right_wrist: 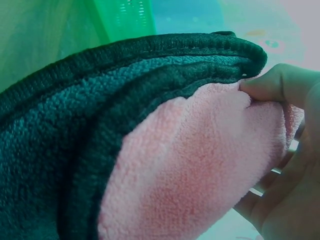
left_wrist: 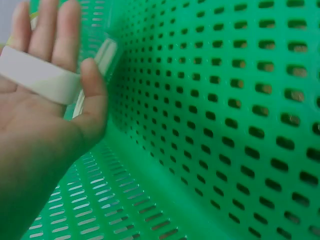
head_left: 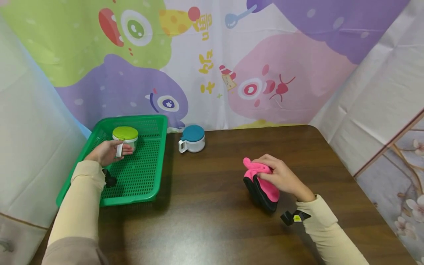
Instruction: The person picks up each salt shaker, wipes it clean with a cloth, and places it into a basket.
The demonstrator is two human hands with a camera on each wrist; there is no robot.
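Observation:
Inside the green basket, my left hand [head_left: 110, 151] has its fingers extended behind the white handle [left_wrist: 40, 75] of a lidded jar. The handle lies across the fingers, and my thumb stands beside its end. The jar has a lime-green lid [head_left: 125, 133] and a pale body mostly behind the hand. On the right, my right hand [head_left: 281, 176] pinches a bunched pink fleecy cloth [right_wrist: 185, 160] with thick black edging [right_wrist: 90, 165], thumb on one side and fingers on the other. The cloth hangs in folds over the table, its black edges downward; I cannot tell whether it touches the wood.
The green basket [head_left: 161, 162] stands at the table's left, its perforated wall [left_wrist: 225, 100] close to my left hand. Right of it, a white jar with a blue lid [head_left: 193, 133] stands upright, handle to the left. A patterned curtain [head_left: 212, 106] hangs behind the brown table [head_left: 205, 206].

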